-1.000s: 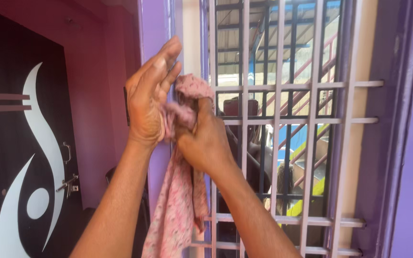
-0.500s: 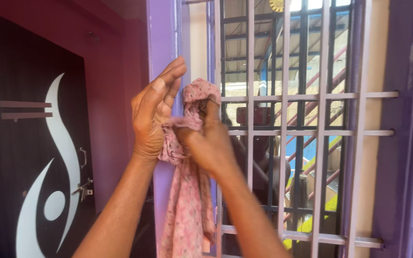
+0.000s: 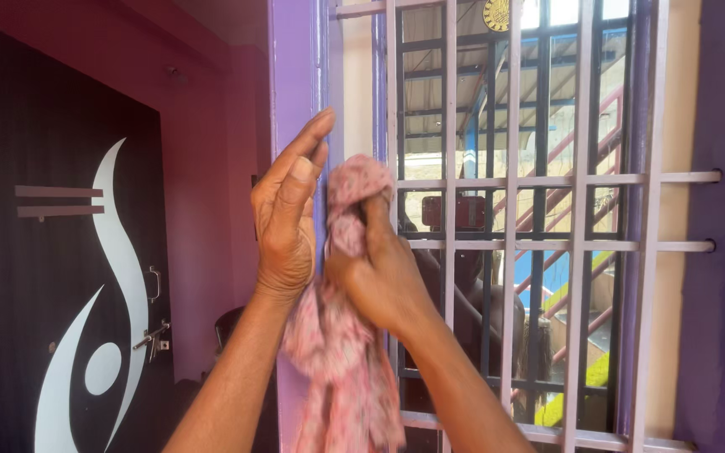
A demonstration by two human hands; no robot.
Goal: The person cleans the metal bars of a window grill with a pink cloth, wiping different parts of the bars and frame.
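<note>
Up top, pink patterned cloth [image 3: 339,352] bunched, rest hanging limp

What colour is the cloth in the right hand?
Pink with a small darker print, seen in the head view: cloth, right hand.

Cloth [image 3: 341,369] pink, small floral print; window grille [image 3: 581,210] pale lilac; frame [image 3: 291,75] purple; door [image 3: 52,277] black, white swirl.
</note>
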